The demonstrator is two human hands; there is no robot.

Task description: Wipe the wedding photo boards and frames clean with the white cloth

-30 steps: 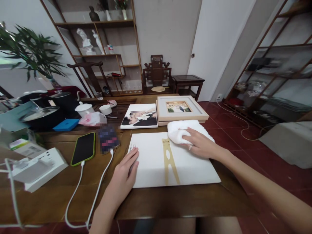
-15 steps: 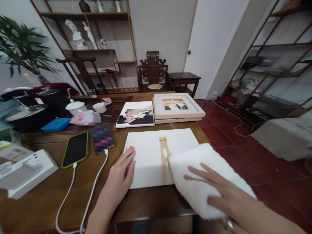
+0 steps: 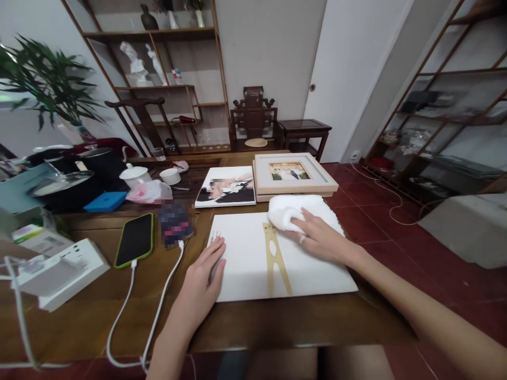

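Observation:
A white rectangular panel (image 3: 241,258) lies flat on the wooden table in front of me. On its face is a flat, beige, A-shaped piece (image 3: 270,264) that looks like a stand leg. My left hand (image 3: 204,274) rests on the panel's left edge, fingers stretched out, holding nothing. At the panel's far right corner, my right hand (image 3: 317,235) presses down on a bunched white fluffy towel (image 3: 295,208), its fingers curled into the cloth. The towel covers that corner and hangs past the right edge.
Beyond the panel lie a photo print (image 3: 227,187) and framed pictures (image 3: 295,174) in a stack. To the left are a green-cased phone (image 3: 135,240), a second phone (image 3: 175,224), white cables (image 3: 162,295), a power strip (image 3: 75,274), a teapot (image 3: 134,174) and pots (image 3: 65,184).
My right hand and the towel have moved forward and left, from the near right corner to the far right one. The towel is now bunched. My left hand stays on the edge.

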